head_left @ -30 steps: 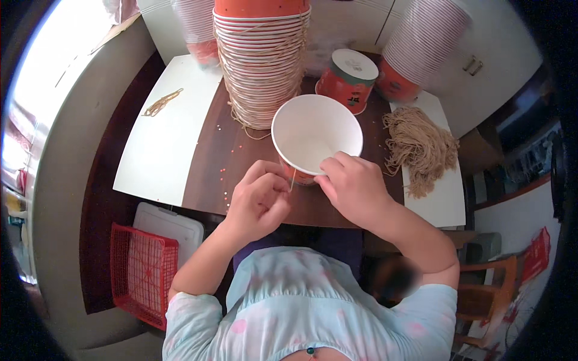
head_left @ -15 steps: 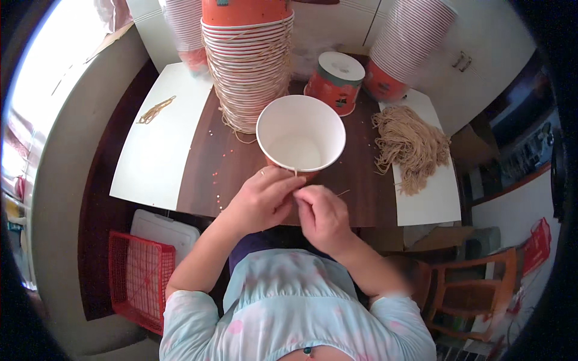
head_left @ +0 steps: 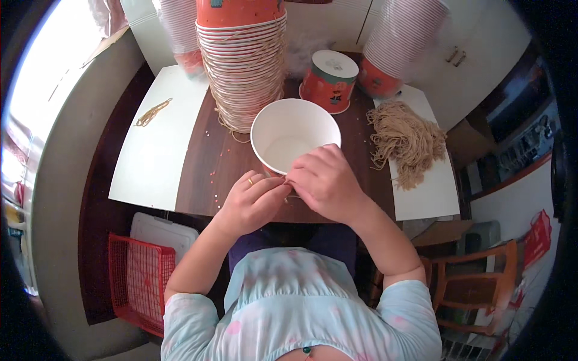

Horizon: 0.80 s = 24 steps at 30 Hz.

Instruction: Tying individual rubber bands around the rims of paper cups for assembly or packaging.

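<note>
A red paper bucket with a white inside (head_left: 292, 129) stands upright at the table's near edge, its mouth facing up. At its near rim, the fingertips of my left hand (head_left: 253, 203) and my right hand (head_left: 325, 183) meet, both closed in a pinch. A short bit of tan string (head_left: 292, 196) shows just below the fingertips; the rest of it is hidden by my fingers. My right hand lies partly over the bucket's near right rim. Behind the bucket on the left rises a tall stack of nested buckets (head_left: 244, 66), with strings hanging around their rims.
An upside-down red bucket (head_left: 329, 87) stands farther back. A heap of tan strings (head_left: 407, 144) lies at right, a small string bundle (head_left: 153, 112) at left. Plastic-wrapped bucket stacks (head_left: 404, 42) stand behind. A red basket (head_left: 141, 280) and wooden chair (head_left: 472, 289) are below the table.
My right hand has moved up and over the bucket's near rim, from below it. My left hand has shifted slightly left. The string seen over the rim before is now covered by fingers.
</note>
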Tool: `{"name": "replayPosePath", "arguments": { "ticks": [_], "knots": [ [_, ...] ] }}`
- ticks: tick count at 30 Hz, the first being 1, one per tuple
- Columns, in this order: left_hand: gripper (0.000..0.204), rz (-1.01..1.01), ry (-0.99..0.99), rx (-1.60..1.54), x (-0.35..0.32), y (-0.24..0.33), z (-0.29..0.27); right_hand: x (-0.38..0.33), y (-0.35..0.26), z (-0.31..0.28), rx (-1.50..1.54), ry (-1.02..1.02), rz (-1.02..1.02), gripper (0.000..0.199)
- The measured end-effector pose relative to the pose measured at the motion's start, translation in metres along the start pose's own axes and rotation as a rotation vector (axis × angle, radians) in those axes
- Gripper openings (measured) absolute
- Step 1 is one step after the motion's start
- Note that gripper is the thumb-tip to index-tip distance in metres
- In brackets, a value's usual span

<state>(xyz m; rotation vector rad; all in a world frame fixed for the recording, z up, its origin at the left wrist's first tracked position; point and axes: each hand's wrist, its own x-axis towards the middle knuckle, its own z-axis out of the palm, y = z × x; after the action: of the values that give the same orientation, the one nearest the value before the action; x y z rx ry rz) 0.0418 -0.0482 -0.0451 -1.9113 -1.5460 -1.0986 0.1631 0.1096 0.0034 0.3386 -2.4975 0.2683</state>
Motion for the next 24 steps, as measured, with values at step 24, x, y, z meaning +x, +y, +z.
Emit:
{"name": "replayPosePath", "arguments": {
  "ticks": [24],
  "knots": [
    [0.007, -1.175, 0.59, -0.841, -0.019, 0.052, 0.024, -0.026, -0.043, 0.071, 1.932, 0.287, 1.134, 0.019]
  ]
}}
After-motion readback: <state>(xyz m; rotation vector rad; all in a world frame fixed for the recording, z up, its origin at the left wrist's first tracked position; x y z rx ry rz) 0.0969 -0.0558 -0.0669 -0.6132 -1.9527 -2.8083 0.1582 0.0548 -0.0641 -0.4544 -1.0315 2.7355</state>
